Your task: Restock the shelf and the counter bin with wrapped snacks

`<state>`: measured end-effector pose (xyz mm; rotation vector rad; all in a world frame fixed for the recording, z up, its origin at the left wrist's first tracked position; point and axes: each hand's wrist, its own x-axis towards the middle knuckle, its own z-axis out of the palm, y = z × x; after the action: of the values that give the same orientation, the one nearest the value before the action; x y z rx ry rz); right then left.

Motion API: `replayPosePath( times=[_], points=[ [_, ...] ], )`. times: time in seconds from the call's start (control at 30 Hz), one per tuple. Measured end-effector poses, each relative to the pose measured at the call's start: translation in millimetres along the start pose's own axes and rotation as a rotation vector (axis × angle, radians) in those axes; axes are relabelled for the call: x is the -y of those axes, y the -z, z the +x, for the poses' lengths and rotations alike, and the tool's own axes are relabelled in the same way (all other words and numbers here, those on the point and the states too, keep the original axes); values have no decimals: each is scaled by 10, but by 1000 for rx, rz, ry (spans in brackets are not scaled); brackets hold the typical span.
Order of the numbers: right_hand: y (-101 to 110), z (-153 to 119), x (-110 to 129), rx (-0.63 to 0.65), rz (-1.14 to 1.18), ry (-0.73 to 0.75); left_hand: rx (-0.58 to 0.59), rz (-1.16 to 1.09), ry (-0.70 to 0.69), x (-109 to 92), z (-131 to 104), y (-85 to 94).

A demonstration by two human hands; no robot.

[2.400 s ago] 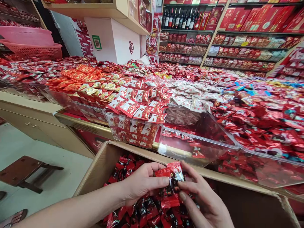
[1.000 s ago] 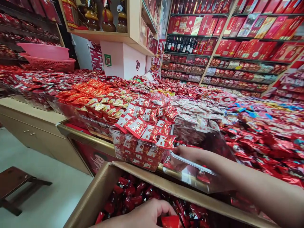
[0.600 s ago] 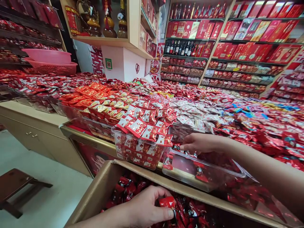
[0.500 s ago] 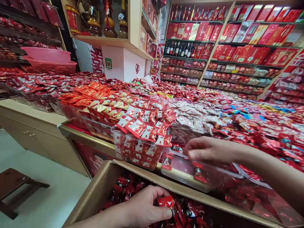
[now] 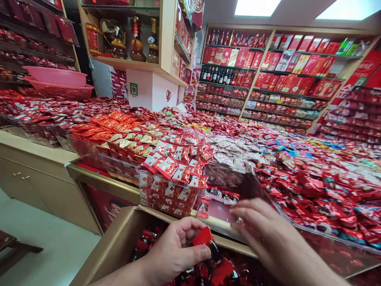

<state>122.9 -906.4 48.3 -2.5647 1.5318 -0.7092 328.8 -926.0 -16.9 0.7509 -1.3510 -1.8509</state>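
My left hand (image 5: 181,248) is closed on a red-wrapped candy (image 5: 203,237) above an open cardboard box (image 5: 119,234). Dark red wrapped candies (image 5: 223,272) fill the part of the box below it. To the right, my right hand (image 5: 253,218) hovers over the box's far edge, fingers apart and slightly blurred, with nothing visible in it. Just beyond its fingertips is a clear plastic bin (image 5: 220,212) holding a few red and black candies. Left of that bin stands a clear tub (image 5: 169,194) heaped with red and white packets.
Heaps of wrapped candies (image 5: 312,178) cover the long counter. Pink baskets (image 5: 59,85) sit at the back left. Stocked shelves (image 5: 238,71) line the far wall. A wooden stool (image 5: 18,246) stands on the floor at lower left.
My left hand has risen slightly with the candy. My right hand has come nearer and lower, away from the clear bin toward the box. The view has tilted up.
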Motion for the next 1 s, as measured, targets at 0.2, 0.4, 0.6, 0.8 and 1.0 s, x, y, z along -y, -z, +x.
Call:
replayPosePath(
  times=[0.2,0.4,0.6,0.8,1.0],
  points=[
    [-307,-196,225,179,808,-360,-41,27,-79,-202,126,-142],
    [-265,-123,176,250,1078,-462,-53,60,-103,-175,200,-175],
    [148,66,79,62,732,-375,-21,183,-220,-286,106,-34],
    [292,636,-474,184,-212,-298,119,979,-298,-329,66,311],
    [-297,1009,-693,509,-214,-168,95,1078,-446,-171,99,366]
  ],
)
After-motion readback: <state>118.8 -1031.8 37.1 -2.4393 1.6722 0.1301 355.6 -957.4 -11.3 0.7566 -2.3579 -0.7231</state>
